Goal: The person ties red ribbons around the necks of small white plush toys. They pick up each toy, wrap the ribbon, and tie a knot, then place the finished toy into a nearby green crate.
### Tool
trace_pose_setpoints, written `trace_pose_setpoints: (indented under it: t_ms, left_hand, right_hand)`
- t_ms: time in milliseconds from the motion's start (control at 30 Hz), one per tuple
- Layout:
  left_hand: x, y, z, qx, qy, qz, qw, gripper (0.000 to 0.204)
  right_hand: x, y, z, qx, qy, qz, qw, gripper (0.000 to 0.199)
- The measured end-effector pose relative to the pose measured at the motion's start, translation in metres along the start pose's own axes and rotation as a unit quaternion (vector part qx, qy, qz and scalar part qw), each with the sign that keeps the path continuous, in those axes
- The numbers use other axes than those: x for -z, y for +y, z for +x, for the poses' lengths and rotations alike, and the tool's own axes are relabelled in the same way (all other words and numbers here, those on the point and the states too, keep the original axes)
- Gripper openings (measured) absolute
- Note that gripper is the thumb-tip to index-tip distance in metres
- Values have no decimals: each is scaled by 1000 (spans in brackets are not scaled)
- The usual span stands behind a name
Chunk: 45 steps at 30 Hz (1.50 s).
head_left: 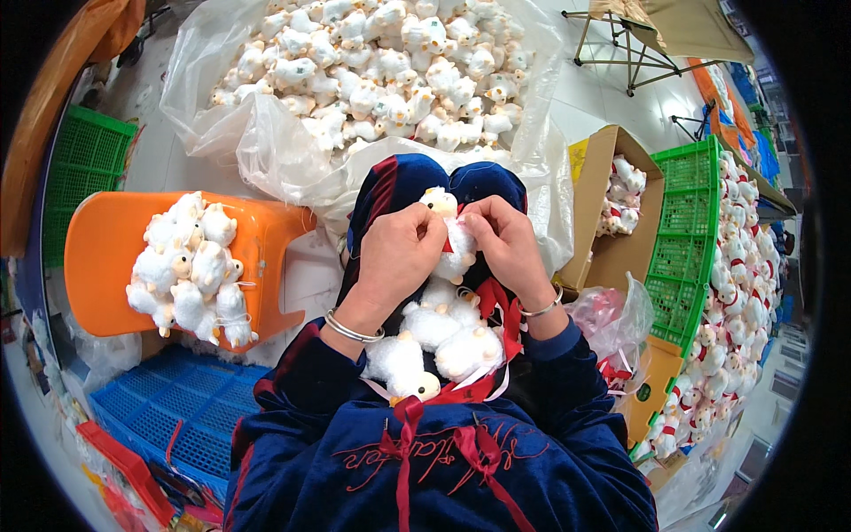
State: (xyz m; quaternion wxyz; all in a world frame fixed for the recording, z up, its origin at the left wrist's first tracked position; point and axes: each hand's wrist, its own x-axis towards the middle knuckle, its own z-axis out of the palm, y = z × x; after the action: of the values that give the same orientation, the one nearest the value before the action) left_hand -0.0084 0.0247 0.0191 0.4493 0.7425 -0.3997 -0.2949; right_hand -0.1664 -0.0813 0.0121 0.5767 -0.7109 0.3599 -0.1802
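Note:
Above my lap, a small white plush sheep (439, 201) stands upright between my hands, with a red ribbon (448, 246) about its neck. My left hand (401, 251) pinches at the ribbon from the left side. From the right, the thumb and forefinger of my right hand (508, 239) are closed on the ribbon at the neck. The exact grip of the fingertips is partly hidden. Below them, several more white plush sheep (432, 325) lie in my lap, with loose red ribbons (510, 324) beside them.
An orange stool (97, 266) on the left carries a pile of plush sheep. Ahead, a clear plastic sheet (275, 146) holds a large heap. On the right stand a cardboard box (605, 146), a green crate (683, 239) and ribboned sheep. A blue crate (177, 408) is lower left.

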Motion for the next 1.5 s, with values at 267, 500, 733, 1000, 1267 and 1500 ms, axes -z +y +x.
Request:
trace_pose_setpoints:
  t_ms: [267,500,733,1000,1267,1500]
  left_hand:
    - [-8,1,-3,-21,35,-1,999,23]
    - [-11,-14,-12,-9,28,-140,990,18]
    - [-12,-32,-25,4,15,-218,976,19]
    - [-2,-40,-16,-75,28,-142,987,19]
    - [12,-24,-7,98,-105,-173,974,50]
    - [7,-19,-16,45,-153,-148,976,87]
  right_hand:
    - [-1,-8,5,26,1,-51,998,13]
    - [-5,-6,6,16,-2,-32,999,15]
    - [-17,-3,-3,-47,15,84,995,14]
    - [-5,-2,-12,-56,6,124,991,29]
    - [-9,-14,-32,-48,19,82,995,14]
    - [-9,-19,-45,-18,21,71,997,11]
